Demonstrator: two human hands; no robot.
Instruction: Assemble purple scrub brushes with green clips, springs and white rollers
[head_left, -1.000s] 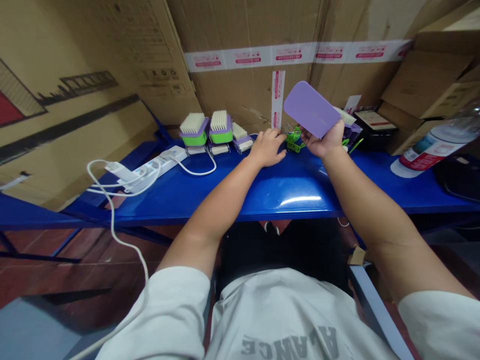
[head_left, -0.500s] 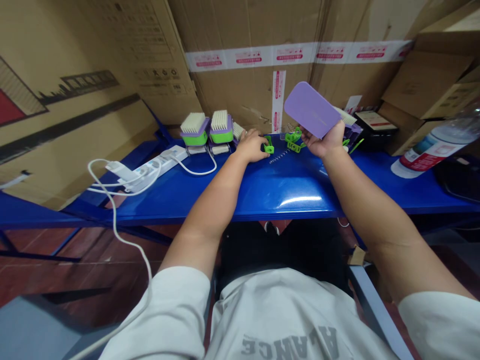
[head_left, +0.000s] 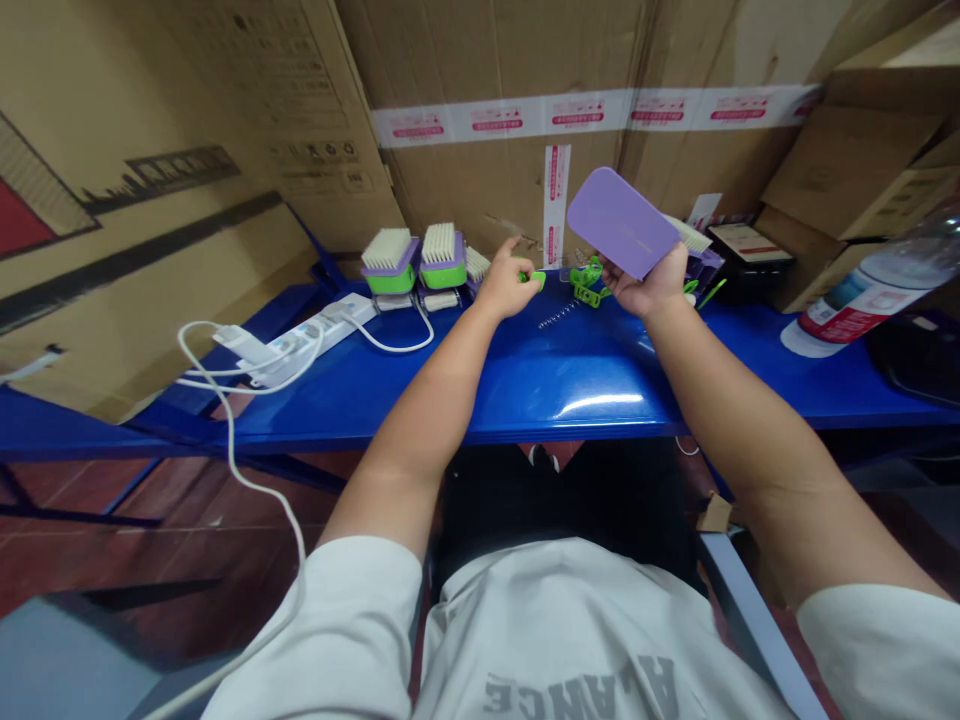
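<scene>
My left hand (head_left: pixel 511 285) is closed in a pinch on a small green plastic part (head_left: pixel 537 278), just above the blue bench (head_left: pixel 510 395). My right hand (head_left: pixel 651 285) grips a flat purple plastic plate (head_left: pixel 624 222) with rounded corners, tilted so its smooth face is toward me. Between the hands lie several green plastic parts (head_left: pixel 588 282) in a small heap. Thin metal springs (head_left: pixel 559 317) are strewn in front of them. To the left of my left hand stand purple-and-green brushes (head_left: pixel 443 255) with cream bristles facing up.
A white power strip (head_left: pixel 307 340) with looping cables is on the left of the bench. More purple parts (head_left: pixel 705 265) and a black box (head_left: pixel 750 250) lie behind my right hand. A plastic bottle (head_left: pixel 855 305) leans at the right. Large cardboard boxes (head_left: pixel 495 50) wall the back.
The fingers of my left hand have closed around the green part, turning it, with the index finger now raised. My right hand and the purple plate have barely moved.
</scene>
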